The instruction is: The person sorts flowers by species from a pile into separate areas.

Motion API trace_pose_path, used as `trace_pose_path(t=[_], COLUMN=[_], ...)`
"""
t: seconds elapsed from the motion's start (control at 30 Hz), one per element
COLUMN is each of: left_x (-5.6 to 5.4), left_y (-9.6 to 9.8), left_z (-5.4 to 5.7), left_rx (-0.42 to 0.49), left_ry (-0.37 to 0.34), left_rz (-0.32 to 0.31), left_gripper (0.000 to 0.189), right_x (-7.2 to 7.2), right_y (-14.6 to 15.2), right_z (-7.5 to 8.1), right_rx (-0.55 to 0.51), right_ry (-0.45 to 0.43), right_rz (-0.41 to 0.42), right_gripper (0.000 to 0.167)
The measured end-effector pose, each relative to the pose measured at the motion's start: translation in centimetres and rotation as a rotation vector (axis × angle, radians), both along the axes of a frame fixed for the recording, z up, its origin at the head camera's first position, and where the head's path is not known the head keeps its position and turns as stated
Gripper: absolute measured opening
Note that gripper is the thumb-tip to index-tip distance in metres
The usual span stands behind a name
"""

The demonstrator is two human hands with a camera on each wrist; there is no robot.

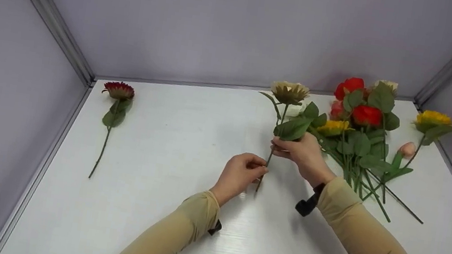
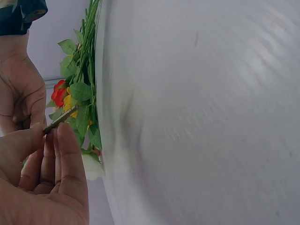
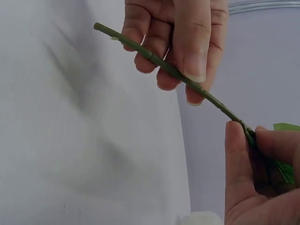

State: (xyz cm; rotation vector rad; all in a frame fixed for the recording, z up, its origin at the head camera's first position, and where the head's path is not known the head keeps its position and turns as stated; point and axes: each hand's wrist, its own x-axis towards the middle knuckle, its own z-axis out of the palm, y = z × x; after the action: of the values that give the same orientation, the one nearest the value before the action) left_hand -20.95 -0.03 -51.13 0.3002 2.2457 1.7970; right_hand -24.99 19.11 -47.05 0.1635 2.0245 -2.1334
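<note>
A cream artificial flower (image 1: 289, 92) with green leaves stands nearly upright in front of me, held above the white table. My right hand (image 1: 303, 153) pinches its stem just under a large leaf (image 1: 293, 128). Lower down, my left hand (image 1: 241, 174) pinches the same stem between thumb and fingers. In the right wrist view, the bare lower stem (image 3: 149, 55) runs past the left fingertips, with its cut end sticking out. The left wrist view shows the stem tip (image 2: 69, 114) poking out beyond the left thumb.
To the right lies a loose pile of artificial flowers, with red roses (image 1: 367, 116), a yellow sunflower (image 1: 334, 127) and crossing stems. Another sunflower (image 1: 432, 121) and a pink tulip (image 1: 407, 149) lie beside it. A dark red flower (image 1: 119, 90) lies alone at far left. Grey walls enclose the table (image 1: 152, 143).
</note>
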Motion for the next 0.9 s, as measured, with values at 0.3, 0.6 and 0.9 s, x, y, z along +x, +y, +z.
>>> trace_pose_path(t=[0.3, 0.6, 0.9], left_x=[-1.1, -3.5, -4.2], left_y=[-3.3, -15.1, -27.0], left_z=[0.2, 0.7, 1.5], left_rx=[-0.168, -0.554, -0.851], left_ry=[0.046, 0.129, 0.190], left_rz=[0.049, 0.229, 0.388], left_gripper=[0.019, 0.019, 0.020], right_x=[0.4, 2.2, 3.3], right_y=[-2.0, -4.7, -8.7], right_z=[-1.0, -1.6, -1.5], right_rx=[0.090, 0.578, 0.876], right_ry=[0.140, 0.367, 0.647], right_rz=[0.133, 0.304, 0.512], right_gripper=[0.038, 0.039, 0.053])
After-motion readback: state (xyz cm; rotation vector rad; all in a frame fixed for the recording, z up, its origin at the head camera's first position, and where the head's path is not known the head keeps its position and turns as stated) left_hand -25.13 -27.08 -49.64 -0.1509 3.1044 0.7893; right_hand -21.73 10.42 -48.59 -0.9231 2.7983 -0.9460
